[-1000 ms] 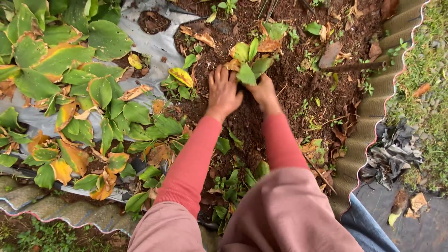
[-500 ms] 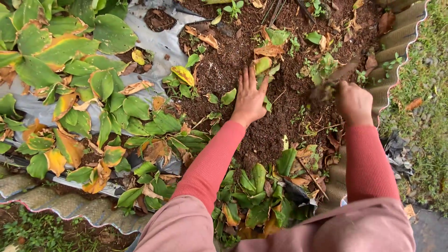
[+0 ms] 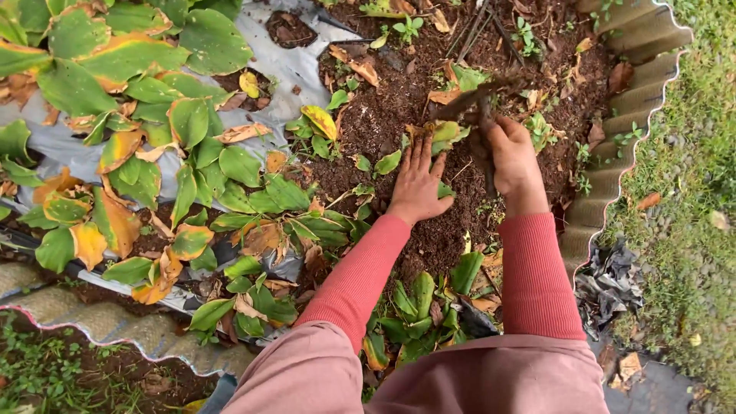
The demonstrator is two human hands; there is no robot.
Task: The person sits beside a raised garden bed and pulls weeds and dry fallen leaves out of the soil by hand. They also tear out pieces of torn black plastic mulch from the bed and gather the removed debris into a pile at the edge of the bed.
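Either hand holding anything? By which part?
Right hand grips a dark garden tool by its handle; left hand holds nothing, flat on soil.

- Soft, even daylight from above; shadows faint and diffuse.
- No glare, apart from a pale sheen on the grey plastic sheet (image 3: 284, 69).
- Motion blur smears the dark tool (image 3: 479, 103).
- Edges bend slightly.
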